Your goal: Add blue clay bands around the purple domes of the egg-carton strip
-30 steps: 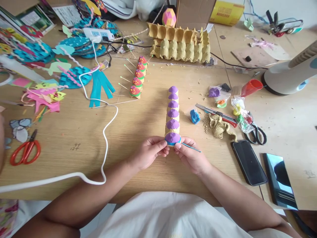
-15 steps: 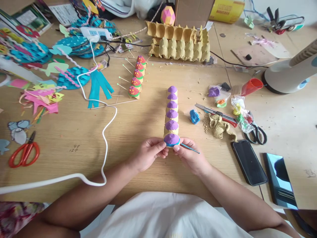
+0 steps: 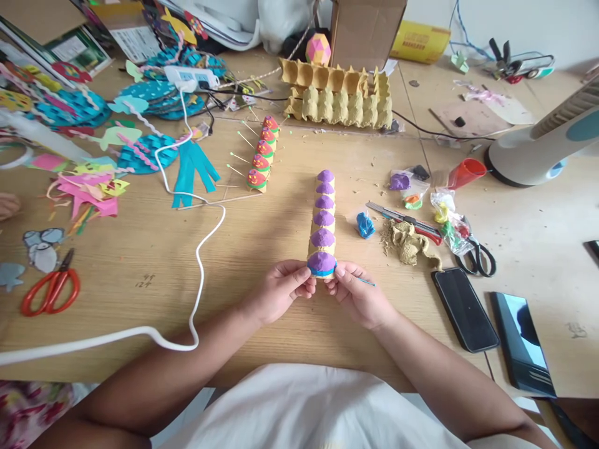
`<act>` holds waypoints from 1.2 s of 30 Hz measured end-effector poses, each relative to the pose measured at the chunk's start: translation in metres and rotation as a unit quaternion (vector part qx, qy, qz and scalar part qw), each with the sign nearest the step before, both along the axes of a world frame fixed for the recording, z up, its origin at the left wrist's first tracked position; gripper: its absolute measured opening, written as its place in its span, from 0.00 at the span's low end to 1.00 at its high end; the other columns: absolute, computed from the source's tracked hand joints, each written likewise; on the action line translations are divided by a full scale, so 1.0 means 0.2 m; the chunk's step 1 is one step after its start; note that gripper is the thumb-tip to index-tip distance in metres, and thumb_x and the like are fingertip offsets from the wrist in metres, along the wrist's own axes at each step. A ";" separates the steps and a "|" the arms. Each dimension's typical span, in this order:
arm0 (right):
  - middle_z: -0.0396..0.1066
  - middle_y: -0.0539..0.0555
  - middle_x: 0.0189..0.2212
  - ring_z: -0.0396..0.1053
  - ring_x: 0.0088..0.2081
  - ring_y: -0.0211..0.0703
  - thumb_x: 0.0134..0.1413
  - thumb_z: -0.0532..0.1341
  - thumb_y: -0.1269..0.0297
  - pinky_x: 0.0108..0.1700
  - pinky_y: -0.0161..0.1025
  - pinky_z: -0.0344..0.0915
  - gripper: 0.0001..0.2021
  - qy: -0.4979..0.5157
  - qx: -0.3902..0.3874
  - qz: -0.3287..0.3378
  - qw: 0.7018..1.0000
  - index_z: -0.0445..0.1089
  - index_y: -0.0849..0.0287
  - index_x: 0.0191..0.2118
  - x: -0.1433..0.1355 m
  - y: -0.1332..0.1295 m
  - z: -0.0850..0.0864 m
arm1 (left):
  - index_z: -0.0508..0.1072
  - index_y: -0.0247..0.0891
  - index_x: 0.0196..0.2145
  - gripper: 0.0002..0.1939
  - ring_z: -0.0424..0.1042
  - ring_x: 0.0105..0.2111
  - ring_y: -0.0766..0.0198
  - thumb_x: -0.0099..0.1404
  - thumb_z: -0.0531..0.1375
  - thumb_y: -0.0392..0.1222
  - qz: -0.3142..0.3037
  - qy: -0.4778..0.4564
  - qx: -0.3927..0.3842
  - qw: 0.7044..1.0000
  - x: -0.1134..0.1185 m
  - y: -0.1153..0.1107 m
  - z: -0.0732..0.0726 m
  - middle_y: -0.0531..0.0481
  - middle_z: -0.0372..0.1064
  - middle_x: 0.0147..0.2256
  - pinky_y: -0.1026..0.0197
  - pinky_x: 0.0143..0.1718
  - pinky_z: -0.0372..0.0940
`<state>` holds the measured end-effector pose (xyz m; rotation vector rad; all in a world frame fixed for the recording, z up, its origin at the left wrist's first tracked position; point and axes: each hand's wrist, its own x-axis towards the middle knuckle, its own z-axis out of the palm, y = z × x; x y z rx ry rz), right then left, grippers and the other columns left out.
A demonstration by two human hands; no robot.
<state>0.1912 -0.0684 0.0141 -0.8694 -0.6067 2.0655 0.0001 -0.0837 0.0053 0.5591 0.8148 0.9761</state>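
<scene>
6 purple caps point(image 3: 324, 218) top a strip point(image 3: 315, 229) finger-pinched by left hand point(image 3: 276, 292) and right hand point(image 3: 362, 295).

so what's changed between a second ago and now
The right hand's thumb has shifted outward along the blue strand on the purple-topped egg-carton strip, covering more of its loose end. Another person's hand shows more at the left edge. The left hand keeps its hold; nothing was let go.
</scene>
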 end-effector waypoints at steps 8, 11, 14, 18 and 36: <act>0.75 0.49 0.26 0.68 0.28 0.33 0.45 0.78 0.54 0.33 0.31 0.66 0.13 -0.003 0.002 -0.032 0.999 0.80 0.57 0.28 -0.02 -0.01 -0.03 | 0.81 0.35 0.29 0.15 0.69 0.25 0.71 0.59 0.72 0.51 -0.004 -0.006 0.004 1.000 0.00 0.00 0.00 0.50 0.73 0.26 0.69 0.28 0.65; 0.75 0.49 0.26 0.67 0.28 0.33 0.46 0.77 0.53 0.33 0.31 0.66 0.14 -0.012 0.011 -0.028 0.999 0.79 0.57 0.28 -0.02 -0.02 -0.03 | 0.81 0.35 0.29 0.14 0.69 0.25 0.71 0.58 0.73 0.50 0.000 -0.013 -0.002 1.000 0.01 0.00 0.00 0.50 0.73 0.26 0.69 0.28 0.65; 0.74 0.50 0.27 0.68 0.29 0.35 0.50 0.74 0.51 0.33 0.34 0.65 0.14 -0.040 0.045 -0.021 0.998 0.79 0.57 0.30 0.00 -0.01 -0.03 | 0.80 0.35 0.28 0.14 0.69 0.26 0.71 0.59 0.72 0.49 0.006 -0.029 -0.004 1.000 0.01 0.00 -0.01 0.50 0.73 0.26 0.68 0.27 0.65; 0.74 0.50 0.27 0.68 0.29 0.37 0.58 0.68 0.49 0.33 0.35 0.64 0.15 -0.119 0.115 -0.075 0.983 0.77 0.57 0.38 0.03 0.03 -0.01 | 0.80 0.36 0.31 0.12 0.69 0.28 0.70 0.60 0.72 0.48 0.040 -0.061 0.003 0.997 -0.01 0.02 0.00 0.51 0.72 0.26 0.68 0.31 0.66; 0.79 0.50 0.30 0.72 0.31 0.38 0.53 0.73 0.56 0.36 0.37 0.66 0.14 -0.143 0.141 -0.176 0.963 0.68 0.55 0.34 -0.01 0.08 -0.03 | 0.81 0.41 0.39 0.12 0.78 0.43 0.66 0.57 0.74 0.41 0.048 -0.079 0.006 0.996 -0.01 0.05 0.00 0.50 0.81 0.40 0.65 0.48 0.72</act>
